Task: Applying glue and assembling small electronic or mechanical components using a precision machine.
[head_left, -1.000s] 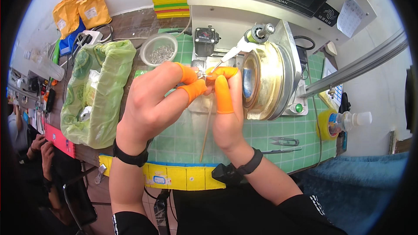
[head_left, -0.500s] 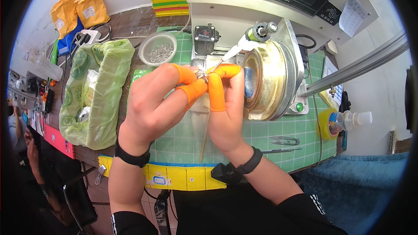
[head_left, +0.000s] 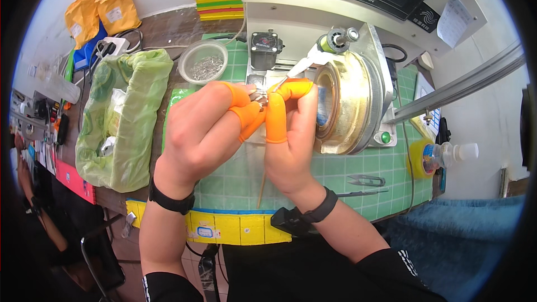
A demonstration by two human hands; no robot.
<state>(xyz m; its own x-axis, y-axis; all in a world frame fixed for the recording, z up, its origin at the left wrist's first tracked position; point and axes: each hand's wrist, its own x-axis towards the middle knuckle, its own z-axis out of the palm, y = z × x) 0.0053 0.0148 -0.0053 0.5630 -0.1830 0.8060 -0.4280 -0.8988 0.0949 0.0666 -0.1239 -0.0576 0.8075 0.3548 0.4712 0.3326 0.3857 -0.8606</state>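
Note:
My left hand, with orange finger cots on some fingers, is closed in a pinch on a small shiny metal piece. Beside it, almost touching, the thumb and forefinger of my right hand, also in orange cots, are pressed together; what they hold is hidden. A white pointed arm with a thin metal tip reaches down to my right fingertips from the machine. Right of my hands stands a large golden wheel on the machine. Under my right hand a thin brown stick lies on the green cutting mat.
A clear tub of small metal parts sits behind my left hand. To the left is a bin lined with a green bag. Thread snips and a bottle are at right. Another person's arm shows far left.
My right forefinger has bent slightly, and both hands have shifted a little. More of the metal piece shows between the fingertips. The other person's arm at far left has moved.

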